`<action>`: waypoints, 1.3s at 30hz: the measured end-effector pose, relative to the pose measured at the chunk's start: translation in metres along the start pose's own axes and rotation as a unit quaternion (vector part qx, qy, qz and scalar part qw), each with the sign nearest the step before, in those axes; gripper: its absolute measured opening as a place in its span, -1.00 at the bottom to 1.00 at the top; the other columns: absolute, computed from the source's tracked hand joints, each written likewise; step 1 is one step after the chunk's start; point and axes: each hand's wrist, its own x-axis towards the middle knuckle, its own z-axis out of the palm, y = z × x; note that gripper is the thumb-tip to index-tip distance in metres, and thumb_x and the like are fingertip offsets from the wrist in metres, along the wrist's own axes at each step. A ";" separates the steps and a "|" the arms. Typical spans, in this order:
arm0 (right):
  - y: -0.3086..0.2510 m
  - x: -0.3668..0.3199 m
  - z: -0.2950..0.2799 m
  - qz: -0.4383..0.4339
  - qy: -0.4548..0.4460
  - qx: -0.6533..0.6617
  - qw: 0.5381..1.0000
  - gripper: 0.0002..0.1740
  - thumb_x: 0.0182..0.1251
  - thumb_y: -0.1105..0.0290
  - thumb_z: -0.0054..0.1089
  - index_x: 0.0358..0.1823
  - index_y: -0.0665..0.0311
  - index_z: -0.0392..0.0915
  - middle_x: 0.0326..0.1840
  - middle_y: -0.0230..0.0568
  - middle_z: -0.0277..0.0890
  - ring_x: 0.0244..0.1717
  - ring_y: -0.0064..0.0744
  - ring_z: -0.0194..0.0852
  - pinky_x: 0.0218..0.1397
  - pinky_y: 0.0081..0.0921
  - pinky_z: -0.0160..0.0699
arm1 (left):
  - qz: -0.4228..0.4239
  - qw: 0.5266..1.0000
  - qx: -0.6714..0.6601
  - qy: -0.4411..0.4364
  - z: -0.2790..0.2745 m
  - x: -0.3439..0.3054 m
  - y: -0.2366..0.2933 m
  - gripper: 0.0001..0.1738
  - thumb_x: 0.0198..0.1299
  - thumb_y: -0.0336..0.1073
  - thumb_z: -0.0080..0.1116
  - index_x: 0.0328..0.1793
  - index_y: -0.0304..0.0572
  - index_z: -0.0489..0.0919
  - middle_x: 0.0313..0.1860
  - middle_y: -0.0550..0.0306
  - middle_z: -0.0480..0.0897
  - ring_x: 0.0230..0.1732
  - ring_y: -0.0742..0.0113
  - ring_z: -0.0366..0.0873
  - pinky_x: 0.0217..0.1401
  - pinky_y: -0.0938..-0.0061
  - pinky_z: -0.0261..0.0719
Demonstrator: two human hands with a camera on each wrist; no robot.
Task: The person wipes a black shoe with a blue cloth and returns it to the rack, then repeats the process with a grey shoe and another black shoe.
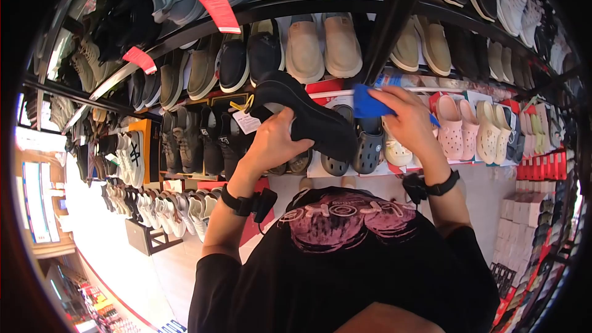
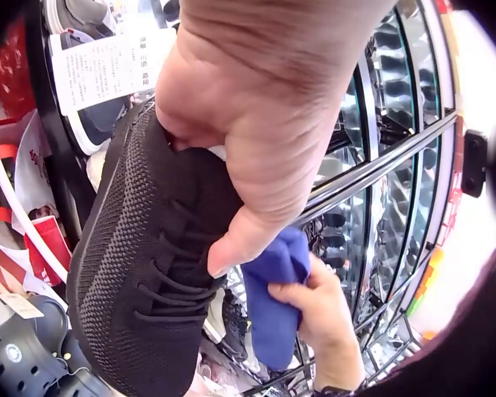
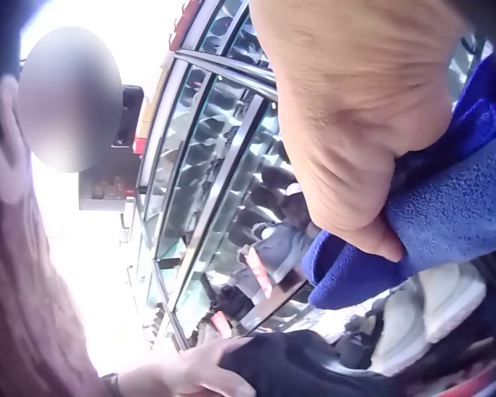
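Observation:
A black knit lace-up sneaker [image 2: 161, 273] is held up in front of the shelves by my left hand [image 1: 276, 139]. In the left wrist view the thumb lies over the laces, and the fingers go in at the shoe's opening. A white printed tag [image 2: 112, 70] hangs at the heel. My right hand [image 1: 410, 120] grips a folded blue cloth [image 3: 446, 215], to the right of the sneaker and apart from it. The right wrist view shows the thumb pressed on the fuzzy cloth, with a loose end hanging past it.
Beige slip-on shoes [image 1: 324, 46] stand on the shelf behind the hands, under a black metal rail [image 1: 277, 7]. Below them are dark grey clogs [image 1: 370, 145] and pink clogs [image 1: 456, 126]. Red price tags [image 1: 219, 11] hang from the upper shelf. Stacked shoe boxes [image 1: 524, 222] stand at the right.

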 end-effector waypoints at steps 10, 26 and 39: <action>-0.034 0.000 0.045 -0.094 -0.008 -0.006 0.996 -0.40 -0.09 0.55 0.15 0.07 -0.09 0.61 0.11 -0.30 0.47 0.07 -0.16 0.42 0.08 -0.22 0.36 | -0.014 0.996 -0.076 0.035 -0.004 0.013 -0.001 -0.44 -0.20 -0.24 0.49 -0.14 -0.43 0.48 -0.27 -0.17 0.65 -0.20 0.11 0.67 -0.11 0.35 0.55; -0.028 0.011 0.034 -0.046 0.121 -0.067 0.989 -0.40 -0.08 0.57 0.14 0.11 -0.03 0.58 0.15 -0.16 0.46 0.10 -0.06 0.43 0.11 -0.15 0.39 | -0.171 0.965 -0.182 0.086 0.003 0.017 0.016 -0.26 0.05 -0.19 0.37 0.19 -0.70 0.37 0.00 -0.18 0.60 0.02 0.27 0.56 0.09 0.50 0.50; 0.032 -0.039 0.053 -0.014 0.017 -0.148 0.989 -0.42 -0.11 0.58 0.17 0.02 -0.09 0.64 0.19 -0.22 0.46 0.18 -0.09 0.36 0.16 -0.12 0.29 | -0.175 0.893 -0.405 0.092 0.003 0.005 -0.030 -0.34 0.15 -0.19 0.32 0.19 -0.62 0.36 -0.08 -0.06 0.61 -0.11 0.37 0.58 -0.07 0.57 0.54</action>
